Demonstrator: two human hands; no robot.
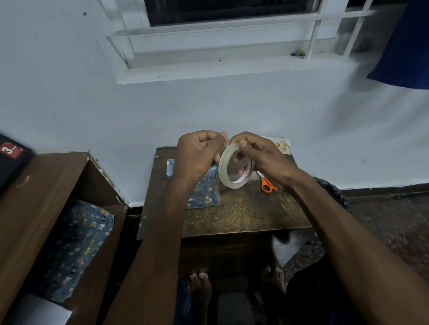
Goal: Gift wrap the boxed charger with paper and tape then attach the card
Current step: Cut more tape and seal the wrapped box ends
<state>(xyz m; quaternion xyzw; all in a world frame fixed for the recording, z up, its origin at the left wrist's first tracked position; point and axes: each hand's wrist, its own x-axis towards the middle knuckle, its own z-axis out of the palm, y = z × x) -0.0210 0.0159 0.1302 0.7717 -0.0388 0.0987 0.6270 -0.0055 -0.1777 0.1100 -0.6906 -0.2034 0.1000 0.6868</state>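
A roll of clear tape is held up above the small brown table. My right hand grips the roll, fingers through its core. My left hand pinches the loose end of the tape at the roll's top. Under my left hand lies the box wrapped in blue patterned paper, partly hidden by my wrist. A white card with gold shapes lies at the table's far right corner, mostly covered by my right hand.
Orange-handled scissors lie on the table right of the wrapped box. A wooden shelf unit at left holds more blue patterned paper and a white sheet. A dark box sits on top. The wall stands just behind the table.
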